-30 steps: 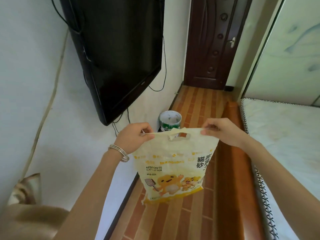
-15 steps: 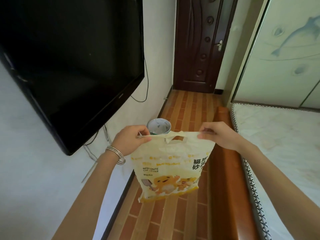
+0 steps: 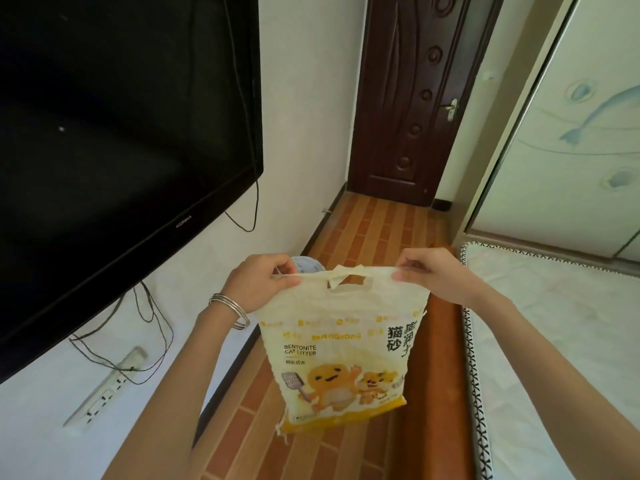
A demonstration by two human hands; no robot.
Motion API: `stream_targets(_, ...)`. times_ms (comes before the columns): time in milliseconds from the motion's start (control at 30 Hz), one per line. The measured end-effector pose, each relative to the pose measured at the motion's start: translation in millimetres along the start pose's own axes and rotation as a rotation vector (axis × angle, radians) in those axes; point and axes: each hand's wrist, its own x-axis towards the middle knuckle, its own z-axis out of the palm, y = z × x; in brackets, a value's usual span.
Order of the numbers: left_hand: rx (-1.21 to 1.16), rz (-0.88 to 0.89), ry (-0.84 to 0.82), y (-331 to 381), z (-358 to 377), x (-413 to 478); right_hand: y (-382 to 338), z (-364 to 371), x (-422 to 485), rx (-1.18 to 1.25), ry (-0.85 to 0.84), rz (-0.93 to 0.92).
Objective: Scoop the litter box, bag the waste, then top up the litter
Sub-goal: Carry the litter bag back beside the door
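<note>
A pale yellow bag of bentonite cat litter (image 3: 341, 351) hangs in the air in front of me, above the brick-patterned floor. My left hand (image 3: 263, 284) pinches the bag's top left corner, a silver bangle on that wrist. My right hand (image 3: 433, 273) pinches the top right corner. The top edge with its cut-out handle is stretched flat between both hands. No litter box or scoop is in view.
A black wall-mounted TV (image 3: 114, 140) with dangling cables fills the left. A power strip (image 3: 104, 389) hangs on the wall below it. A round bin (image 3: 306, 265) peeks out behind my left hand. A bed (image 3: 568, 341) with a brown wooden edge is on the right, a dark door (image 3: 412, 98) ahead.
The view has turned and moved forward along the TV wall. Both hands have kept hold of the bag's top corners, carrying it along.
</note>
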Motion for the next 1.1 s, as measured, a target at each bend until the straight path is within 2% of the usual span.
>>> stream_targets(367, 0.028, 0.013, -0.032, 11, 35, 119, 86, -35, 66, -0.007, 0.040, 0.026)
stream_targets(1100, -0.023, 0.105, -0.108, -33, 40, 431, 218, -110, 307, -0.024, 0.094, 0.105)
